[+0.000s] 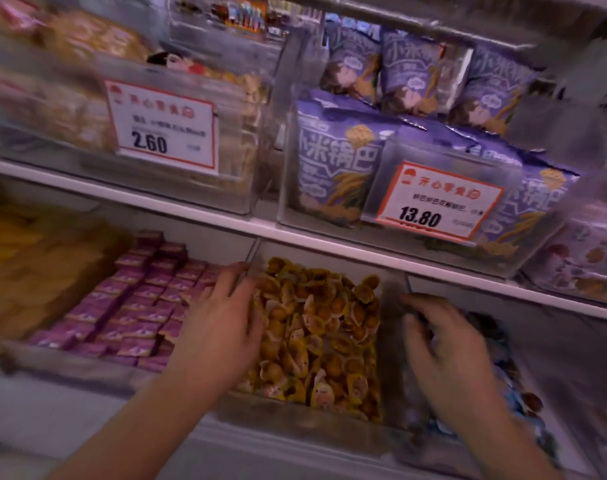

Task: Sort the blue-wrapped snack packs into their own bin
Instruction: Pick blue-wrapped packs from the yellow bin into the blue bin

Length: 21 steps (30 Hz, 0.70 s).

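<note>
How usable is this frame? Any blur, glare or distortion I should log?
Head view: motion blur throughout, worst at the left edge and on the right hand; left hand softer-edged but readable; price tags legible; wide-angle bending of the shelf edge; dim, purplish light; no strong glare; blue packs too smeared to count.

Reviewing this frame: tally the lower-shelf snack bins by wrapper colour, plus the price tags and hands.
Pink-purple pack bin: 1
Yellow pack bin: 1
Blue pack bin: 1
Price tags: 2
Hands, left and right: 2
Total: 7
</note>
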{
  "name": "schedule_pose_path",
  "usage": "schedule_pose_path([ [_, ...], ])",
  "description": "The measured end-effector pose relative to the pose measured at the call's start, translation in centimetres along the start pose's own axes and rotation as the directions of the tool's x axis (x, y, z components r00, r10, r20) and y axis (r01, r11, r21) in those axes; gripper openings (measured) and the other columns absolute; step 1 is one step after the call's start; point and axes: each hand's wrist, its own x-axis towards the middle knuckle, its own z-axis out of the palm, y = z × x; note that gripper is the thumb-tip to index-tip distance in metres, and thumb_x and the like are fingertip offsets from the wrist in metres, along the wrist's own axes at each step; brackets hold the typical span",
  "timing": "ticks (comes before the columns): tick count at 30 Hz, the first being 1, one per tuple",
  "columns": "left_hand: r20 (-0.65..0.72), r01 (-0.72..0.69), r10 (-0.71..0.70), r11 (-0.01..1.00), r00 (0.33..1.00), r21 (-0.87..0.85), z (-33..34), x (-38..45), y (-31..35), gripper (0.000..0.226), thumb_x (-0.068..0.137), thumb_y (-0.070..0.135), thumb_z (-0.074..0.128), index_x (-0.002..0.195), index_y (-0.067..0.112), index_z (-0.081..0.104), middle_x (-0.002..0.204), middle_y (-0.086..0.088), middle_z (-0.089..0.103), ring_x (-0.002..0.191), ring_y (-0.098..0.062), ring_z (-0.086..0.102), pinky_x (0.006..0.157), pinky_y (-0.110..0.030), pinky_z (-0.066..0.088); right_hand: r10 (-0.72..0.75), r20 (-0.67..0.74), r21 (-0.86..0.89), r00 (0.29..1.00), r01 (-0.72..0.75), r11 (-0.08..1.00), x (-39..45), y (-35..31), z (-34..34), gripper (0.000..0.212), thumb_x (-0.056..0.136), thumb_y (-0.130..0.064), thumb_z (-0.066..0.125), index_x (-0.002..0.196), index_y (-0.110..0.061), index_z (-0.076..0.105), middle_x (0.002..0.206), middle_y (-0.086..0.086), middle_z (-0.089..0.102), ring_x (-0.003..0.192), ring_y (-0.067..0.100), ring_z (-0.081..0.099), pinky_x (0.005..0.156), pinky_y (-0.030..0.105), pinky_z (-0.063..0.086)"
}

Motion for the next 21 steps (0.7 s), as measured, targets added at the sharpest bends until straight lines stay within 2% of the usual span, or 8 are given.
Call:
schedule_pose_path([
  [2,0.005,0.019,-0.019,0.987,1.000,-0.160,0.0,0.1,0.0,0.046,0.078,0.009,0.057,0.124,0.018,0.057,0.137,-0.006,0.047,0.116,-0.032,0.057,0.095,-0.046,0.050,0.074,0.261,0.104,0.962,-0.104,0.989,2.0,-2.9,3.8,0.039,0.094,-0.043,0.045,0.122,-0.023,0.064,0.119,-0.001,0.065,0.114,0.015,0.058,0.098,0.027,0.043],
  [4,0.002,0.026,-0.026,0.967,1.000,-0.255,-0.1,0.2,-0.1,0.055,0.073,-0.002,0.056,0.125,0.019,0.058,0.139,-0.003,0.047,0.119,-0.029,0.055,0.097,-0.045,0.049,0.238,0.469,0.070,0.850,-0.304,0.950,4.8,-3.7,7.7,0.036,0.101,-0.039,0.042,0.126,-0.019,0.060,0.127,0.006,0.061,0.127,0.023,0.051,0.102,0.030,0.039],
  [8,0.040,0.012,0.002,0.944,0.999,-0.331,-0.4,-0.1,-0.7,0.058,0.078,-0.002,0.052,0.129,0.024,0.056,0.145,0.004,0.040,0.121,-0.025,0.053,0.099,-0.044,0.047,0.420,0.539,-0.267,0.730,-0.324,0.907,9.0,-1.4,12.4,0.046,0.106,-0.036,0.024,0.143,-0.017,0.044,0.155,0.015,0.035,0.144,0.031,0.026,0.118,0.041,0.018],
  [10,0.054,-0.010,0.029,0.947,0.998,-0.321,-0.4,-0.1,-1.1,0.056,0.081,0.002,0.050,0.131,0.028,0.053,0.148,0.008,0.034,0.121,-0.025,0.053,0.098,-0.044,0.047,0.452,0.530,-0.275,0.717,-0.359,0.892,9.9,-0.8,13.7,0.052,0.104,-0.045,0.025,0.147,-0.021,0.041,0.159,0.014,0.028,0.148,0.033,0.017,0.119,0.041,0.008],
  [13,0.076,-0.012,0.037,0.951,0.996,-0.309,-0.3,-0.3,-1.5,0.056,0.083,0.005,0.049,0.133,0.031,0.050,0.153,0.009,0.027,0.122,-0.028,0.052,0.099,-0.044,0.047,0.458,0.543,-0.273,0.704,-0.367,0.889,10.7,-0.4,14.4,0.056,0.097,-0.060,0.034,0.137,-0.025,0.053,0.150,0.013,0.045,0.138,0.034,0.036,0.111,0.036,0.026],
  [16,0.100,-0.014,0.047,0.952,0.994,-0.305,-0.3,-0.4,-1.7,0.057,0.083,0.004,0.049,0.133,0.031,0.049,0.155,0.010,0.024,0.123,-0.028,0.051,0.098,-0.046,0.048,0.477,0.624,-0.188,0.619,-0.473,0.861,11.0,0.3,13.2,0.052,0.083,-0.070,0.048,0.101,-0.025,0.067,0.116,0.006,0.070,0.096,0.019,0.064,0.081,0.026,0.047],
  [19,0.091,-0.005,0.032,0.958,0.995,-0.285,-0.2,-0.4,-1.7,0.056,0.082,0.003,0.049,0.131,0.030,0.051,0.154,0.009,0.026,0.120,-0.029,0.052,0.094,-0.048,0.050,0.468,0.682,-0.092,0.562,-0.569,0.817,10.2,0.3,12.1,0.068,0.069,-0.077,0.055,0.108,-0.023,0.067,0.099,0.001,0.073,0.094,0.021,0.068,0.088,0.036,0.055],
  [21,0.077,-0.005,0.027,0.960,0.997,-0.279,-0.2,-0.3,-1.5,0.055,0.081,0.002,0.051,0.129,0.028,0.055,0.153,0.006,0.030,0.118,-0.031,0.054,0.093,-0.049,0.051,0.444,0.668,-0.046,0.597,-0.563,0.825,8.6,-0.9,11.6,0.061,0.076,-0.070,0.056,0.117,-0.025,0.064,0.105,-0.001,0.071,0.099,0.019,0.066,0.092,0.036,0.054],
])
